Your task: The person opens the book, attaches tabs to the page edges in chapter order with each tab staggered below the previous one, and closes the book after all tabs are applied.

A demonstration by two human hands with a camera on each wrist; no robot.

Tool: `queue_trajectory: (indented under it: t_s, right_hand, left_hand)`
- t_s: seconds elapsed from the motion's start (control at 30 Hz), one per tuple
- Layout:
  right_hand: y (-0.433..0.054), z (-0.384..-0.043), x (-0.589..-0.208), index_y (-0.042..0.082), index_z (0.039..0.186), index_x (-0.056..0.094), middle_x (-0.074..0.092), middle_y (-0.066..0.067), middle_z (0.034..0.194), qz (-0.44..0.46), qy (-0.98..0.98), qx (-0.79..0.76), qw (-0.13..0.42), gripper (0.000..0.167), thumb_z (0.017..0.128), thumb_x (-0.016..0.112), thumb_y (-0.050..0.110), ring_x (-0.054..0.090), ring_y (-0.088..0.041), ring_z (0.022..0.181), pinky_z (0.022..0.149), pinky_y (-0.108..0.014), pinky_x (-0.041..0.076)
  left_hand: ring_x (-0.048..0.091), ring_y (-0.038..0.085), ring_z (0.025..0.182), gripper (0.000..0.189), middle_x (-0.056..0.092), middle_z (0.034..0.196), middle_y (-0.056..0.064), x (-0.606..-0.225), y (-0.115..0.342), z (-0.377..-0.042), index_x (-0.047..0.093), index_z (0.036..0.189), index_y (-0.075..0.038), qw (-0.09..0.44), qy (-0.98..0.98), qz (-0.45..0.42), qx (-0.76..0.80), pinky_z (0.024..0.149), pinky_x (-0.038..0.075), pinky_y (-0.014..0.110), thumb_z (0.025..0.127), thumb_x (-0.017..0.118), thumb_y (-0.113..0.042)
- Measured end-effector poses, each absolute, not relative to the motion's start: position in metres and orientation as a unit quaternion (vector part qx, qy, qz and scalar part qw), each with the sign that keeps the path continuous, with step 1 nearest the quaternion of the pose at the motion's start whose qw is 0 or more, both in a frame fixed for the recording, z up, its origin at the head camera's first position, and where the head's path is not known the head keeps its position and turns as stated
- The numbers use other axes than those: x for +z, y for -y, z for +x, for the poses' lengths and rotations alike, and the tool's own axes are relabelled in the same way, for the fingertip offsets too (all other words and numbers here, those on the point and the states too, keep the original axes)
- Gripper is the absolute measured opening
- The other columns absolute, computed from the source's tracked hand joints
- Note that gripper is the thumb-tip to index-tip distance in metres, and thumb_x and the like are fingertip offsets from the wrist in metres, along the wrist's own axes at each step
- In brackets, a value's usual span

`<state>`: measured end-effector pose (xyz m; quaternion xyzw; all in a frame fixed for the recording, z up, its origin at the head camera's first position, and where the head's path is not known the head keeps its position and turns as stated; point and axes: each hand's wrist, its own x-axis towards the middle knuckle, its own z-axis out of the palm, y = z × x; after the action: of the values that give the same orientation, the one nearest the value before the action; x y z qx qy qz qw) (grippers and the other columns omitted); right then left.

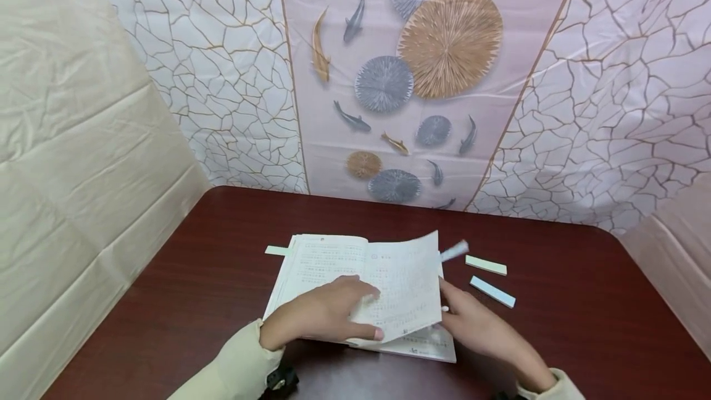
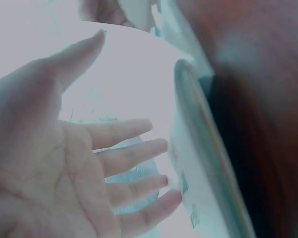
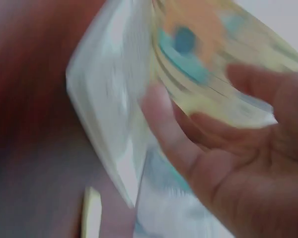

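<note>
An open book [image 1: 328, 258] lies on the table with a right-hand page [image 1: 411, 283] raised and curving. My left hand [image 1: 328, 310] is over the pages near the lower middle, its fingers extended and spread in the left wrist view. At the book's right edge, my right hand [image 1: 478, 320] reaches in beside the raised page, fingertips partly hidden behind it. The right wrist view is blurred; thumb and fingers stand apart there, next to a page with a coloured picture [image 3: 188, 44]. A pale blue strip [image 1: 454, 250] sticks out from the right side, a pale green strip [image 1: 276, 250] from the left.
Right of the book, a pale green sticky-note pad [image 1: 486, 265] and a light blue one [image 1: 492, 292] lie on the dark red-brown table [image 1: 233, 227]. Behind the table hangs a patterned cloth [image 1: 383, 141]; plain cloth [image 1: 83, 215] covers the left side.
</note>
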<state>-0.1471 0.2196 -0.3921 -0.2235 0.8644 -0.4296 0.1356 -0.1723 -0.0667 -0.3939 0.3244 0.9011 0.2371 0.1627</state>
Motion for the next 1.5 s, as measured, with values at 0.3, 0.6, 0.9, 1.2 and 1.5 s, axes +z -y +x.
queue_trajectory:
  t_s: [0.3, 0.6, 0.9, 1.2, 1.5]
  right_hand:
    - [-0.161, -0.144, -0.401, 0.013, 0.161, 0.036, 0.045, -0.016, 0.161, -0.184, -0.847, -0.489, 0.099, 0.059, 0.11, 0.058, 0.031, 0.045, -0.04, 0.148, 0.109, -0.052, 0.051]
    - [-0.134, -0.146, -0.401, 0.017, 0.164, 0.033, 0.038, -0.014, 0.167, -0.233, -0.836, -0.476, 0.142, 0.063, 0.11, 0.056, 0.04, 0.044, -0.04, 0.148, 0.105, -0.058, 0.05]
    - [-0.12, -0.146, -0.408, 0.012, 0.161, 0.041, 0.031, -0.009, 0.171, -0.286, -0.852, -0.405, 0.169, 0.062, 0.111, 0.051, 0.047, 0.033, -0.036, 0.155, 0.116, -0.066, 0.036]
    - [-0.122, -0.15, -0.408, 0.011, 0.162, 0.041, 0.024, -0.008, 0.174, -0.348, -0.859, -0.315, 0.205, 0.059, 0.114, 0.04, 0.046, 0.014, -0.04, 0.161, 0.113, -0.083, 0.02]
    - [-0.126, -0.154, -0.412, 0.017, 0.169, 0.028, 0.013, -0.002, 0.178, -0.372, -0.864, -0.25, 0.23, 0.063, 0.115, 0.033, 0.048, 0.002, -0.035, 0.164, 0.119, -0.072, 0.019]
  left_hand:
    - [0.064, 0.034, 0.13, 0.071, 0.063, 0.145, 0.016, -0.375, 0.094, -0.197, 0.054, 0.15, 0.0, 0.176, -0.831, 0.25, 0.465, 0.106, 0.054, 0.048, 0.11, 0.044, -0.058]
    - [0.056, 0.035, 0.14, 0.098, 0.047, 0.162, 0.012, -0.322, 0.122, -0.189, 0.026, 0.168, -0.012, 0.02, -0.909, 0.13, 0.396, 0.11, 0.048, 0.058, 0.096, 0.064, -0.068]
    - [0.022, 0.036, 0.16, 0.118, 0.024, 0.173, 0.015, -0.329, 0.142, -0.203, 0.025, 0.168, -0.009, -0.004, -0.933, 0.207, 0.294, 0.123, 0.029, 0.062, 0.081, 0.09, -0.054]
    - [0.023, 0.034, 0.16, 0.097, 0.031, 0.171, 0.015, -0.364, 0.124, -0.205, 0.042, 0.161, -0.006, 0.153, -0.937, 0.288, 0.125, 0.129, 0.017, 0.055, 0.086, 0.087, -0.048]
    - [0.014, 0.026, 0.163, 0.107, 0.017, 0.177, 0.002, -0.393, 0.111, -0.21, 0.03, 0.168, -0.019, 0.223, -0.913, 0.287, 0.184, 0.126, 0.029, 0.051, 0.084, 0.089, -0.049]
